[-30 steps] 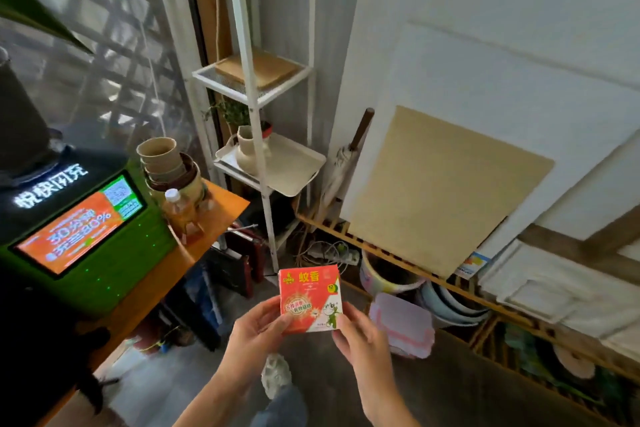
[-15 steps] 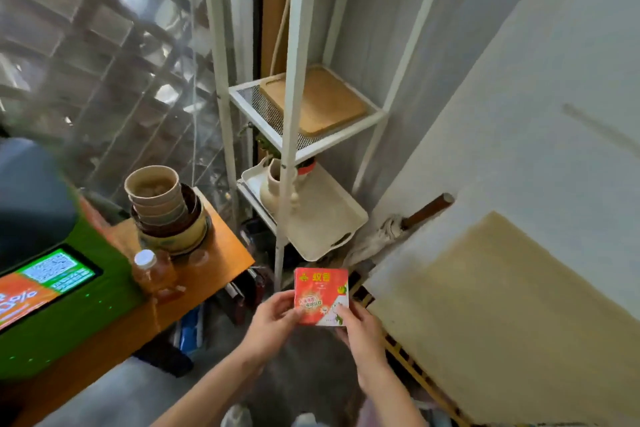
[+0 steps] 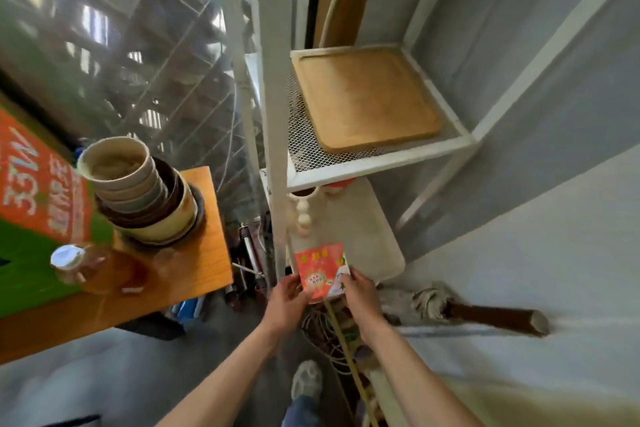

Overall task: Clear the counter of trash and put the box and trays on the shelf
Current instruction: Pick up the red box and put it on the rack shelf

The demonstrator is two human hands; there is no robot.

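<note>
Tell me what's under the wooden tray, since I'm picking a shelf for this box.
The wooden tray lies on the white mesh shelf. Whatever is beneath the tray's middle is hidden.

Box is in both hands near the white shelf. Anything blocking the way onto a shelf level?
Partly. The red box is held by the left hand and right hand at the lower shelf's white tray, whose near part looks bare. A cream vase stands at its back left. The wooden tray covers most of the upper mesh shelf.

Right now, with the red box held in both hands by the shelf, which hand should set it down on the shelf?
Probably the right hand: it grips the red box on the side over the white tray. The left hand sits by the shelf post, which could block it.
</note>
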